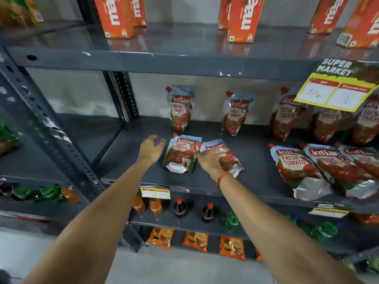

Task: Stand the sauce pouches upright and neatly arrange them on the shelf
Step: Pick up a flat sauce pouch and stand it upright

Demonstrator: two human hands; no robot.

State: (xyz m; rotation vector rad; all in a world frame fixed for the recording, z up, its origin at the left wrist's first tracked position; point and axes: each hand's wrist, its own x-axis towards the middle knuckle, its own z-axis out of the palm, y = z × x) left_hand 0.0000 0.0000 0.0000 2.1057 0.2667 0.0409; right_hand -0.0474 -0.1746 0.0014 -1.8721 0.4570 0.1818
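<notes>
Sauce pouches, tomato, red spout caps; middle shelf (252,138) of a grey metal rack.

Standing, back row: five visible. One at the left (180,108), one beside it with a gap between (235,113), then three close together at the right (287,117), the last two partly hidden behind a hanging yellow price card (336,93). These read as done, though the spacing is uneven.

Lying flat, front row: five visible. Two at centre, a left one (181,154) and a right one (225,156), touching at their upper corners. Three more overlap one another at the right end (320,171), the farthest cut by the frame edge.

Hands: left hand (150,149) spread, fingers curled, empty, just beside the left centre pouch but not touching it. Right hand (209,160) lies over the right centre pouch, thumb near the seam between the two; whether it grips or only rests I cannot tell.

Progress, judged: about half. Five pouches remain to be raised, and the row to be evened out; the centre pair looks to be next.

Surroundings: orange juice cartons (244,19) on the shelf above; small soft-drink bottles (179,208) on the shelf below.
</notes>
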